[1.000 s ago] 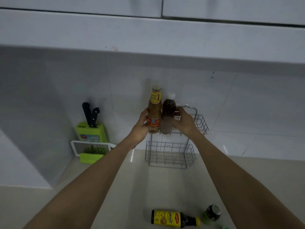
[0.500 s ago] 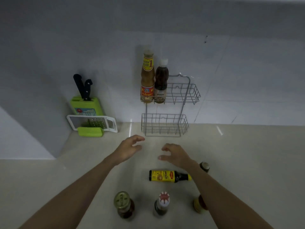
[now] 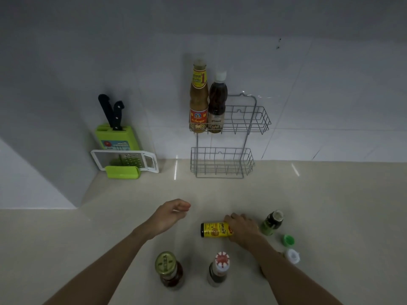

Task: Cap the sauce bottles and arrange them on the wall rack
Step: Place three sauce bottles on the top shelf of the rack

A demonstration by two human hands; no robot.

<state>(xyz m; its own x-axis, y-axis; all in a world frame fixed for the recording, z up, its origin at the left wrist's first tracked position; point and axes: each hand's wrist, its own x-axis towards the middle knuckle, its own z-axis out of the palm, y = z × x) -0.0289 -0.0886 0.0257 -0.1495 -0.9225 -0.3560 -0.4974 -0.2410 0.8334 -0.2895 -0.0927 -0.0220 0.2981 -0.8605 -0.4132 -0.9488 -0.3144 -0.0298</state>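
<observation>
A two-tier wire wall rack (image 3: pixel 251 119) hangs on the tiled wall. Its upper basket holds a tall yellow-labelled sauce bottle (image 3: pixel 198 100) and a dark sauce bottle with a white cap (image 3: pixel 217 104) at the left end. A yellow-labelled bottle (image 3: pixel 214 229) lies on its side on the counter, and my right hand (image 3: pixel 243 227) closes over its neck end. My left hand (image 3: pixel 170 215) hovers empty to the left, fingers loosely curled. A green bottle without a cap (image 3: pixel 272 222) stands to the right. A gold-lidded jar (image 3: pixel 169 269) and a red-and-white-capped bottle (image 3: pixel 219 268) stand nearer me.
A green cap (image 3: pixel 288 240) and a white cap (image 3: pixel 292 256) lie loose on the counter at right. A green knife block with two black-handled knives (image 3: pixel 115 130) and a white-framed grater (image 3: pixel 125 160) stand in the left corner. My right forearm partly hides another bottle.
Both hands left the two bottles in the upper basket and dropped to the counter. The right hand has come down onto the lying yellow-labelled bottle.
</observation>
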